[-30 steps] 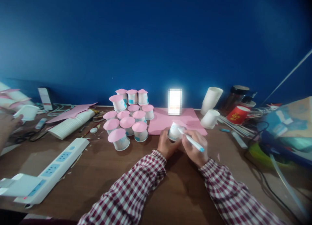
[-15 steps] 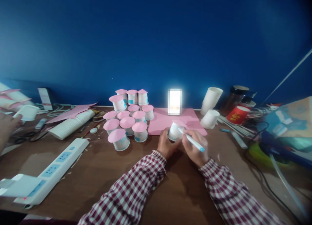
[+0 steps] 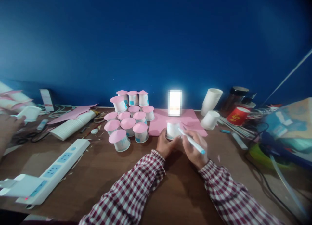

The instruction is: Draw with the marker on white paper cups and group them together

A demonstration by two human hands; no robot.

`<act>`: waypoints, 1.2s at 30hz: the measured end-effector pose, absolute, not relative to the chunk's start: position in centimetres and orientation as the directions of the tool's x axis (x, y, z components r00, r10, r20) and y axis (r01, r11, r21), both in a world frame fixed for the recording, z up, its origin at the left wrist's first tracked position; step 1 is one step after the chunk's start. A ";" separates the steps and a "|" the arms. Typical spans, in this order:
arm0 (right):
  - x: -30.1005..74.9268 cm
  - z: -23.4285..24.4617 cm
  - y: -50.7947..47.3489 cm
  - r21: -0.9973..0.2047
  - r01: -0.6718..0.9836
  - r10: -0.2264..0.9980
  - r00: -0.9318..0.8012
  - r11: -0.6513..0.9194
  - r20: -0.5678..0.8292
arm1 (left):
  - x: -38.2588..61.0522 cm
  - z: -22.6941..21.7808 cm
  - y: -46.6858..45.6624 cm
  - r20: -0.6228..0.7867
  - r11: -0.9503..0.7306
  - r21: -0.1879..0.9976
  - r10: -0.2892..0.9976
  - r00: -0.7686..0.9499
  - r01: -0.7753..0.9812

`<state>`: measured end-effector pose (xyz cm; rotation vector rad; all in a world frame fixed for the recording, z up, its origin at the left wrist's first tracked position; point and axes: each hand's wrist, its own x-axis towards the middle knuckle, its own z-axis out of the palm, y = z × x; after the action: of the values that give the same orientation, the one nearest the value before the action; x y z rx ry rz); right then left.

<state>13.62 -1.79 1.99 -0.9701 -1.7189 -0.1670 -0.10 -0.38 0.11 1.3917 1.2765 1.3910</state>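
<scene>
A white paper cup (image 3: 173,130) is held in my left hand (image 3: 164,143), its fingers wrapped round the lower side. My right hand (image 3: 196,147) grips a white marker with a blue end (image 3: 197,145); the tip meets or nearly meets the cup's right side, blur hides which. Beyond the cup lies a pink paper sheet (image 3: 161,119). To the left of my hands stand several paper cups with pink paper tops (image 3: 121,143), some stacked at the back.
On the right are stacked white cups (image 3: 211,100), another white cup (image 3: 210,120), a red cup (image 3: 238,116) and cables. A power strip (image 3: 55,168), a lying cup stack (image 3: 73,126) and another person's blurred hand (image 3: 9,131) are at left. A bright screen (image 3: 175,103) stands behind.
The cup in my left hand has turned more upright and shifted slightly left. The marker stays in my right hand, close to the cup's side.
</scene>
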 end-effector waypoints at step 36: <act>13.3 1.8 -2.0 -0.386 0.618 0.565 -0.117 0.685 0.816 | -0.1 -0.2 -0.4 0.180 -0.176 0.983 0.981 -0.076 0.056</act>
<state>13.30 -2.01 1.76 -0.9440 -1.7810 -0.0588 -0.13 -0.38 -0.16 1.3387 1.2153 1.3784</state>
